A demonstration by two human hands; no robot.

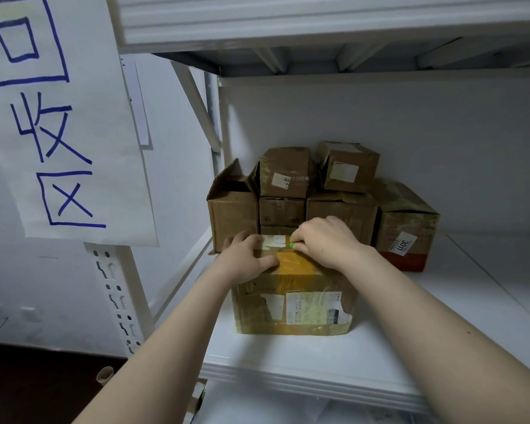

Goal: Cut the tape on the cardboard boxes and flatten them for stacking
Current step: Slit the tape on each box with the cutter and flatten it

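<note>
Looked like you were on the tape-cutting step: near box [291, 304] on the shelf [288, 356], left hand [245, 255] pressed flat on top, right hand [325, 240] curled round a green-tipped cutter [292, 245] at the top tape [291, 259], so next you'd need a steady pull along that seam.

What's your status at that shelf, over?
Left hand pressing on the front box. Right hand gripping a green tool at its top tape. Other boxes stacked close behind, not blocking.
</note>
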